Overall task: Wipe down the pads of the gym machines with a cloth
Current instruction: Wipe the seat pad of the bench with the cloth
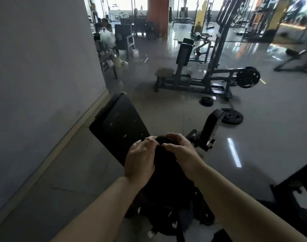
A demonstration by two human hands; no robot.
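Left hand [140, 159], right hand [180, 152] both grip dark cloth [164, 145]; fingers curled.

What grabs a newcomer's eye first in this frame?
The left hand and right hand, low in the centre, both gripping a dark cloth. Just beyond them, near the grey wall, slants a black bench pad. Further back, centre right, a plate-loaded machine stands on the glossy floor, with loose weight plates lying in front of it.
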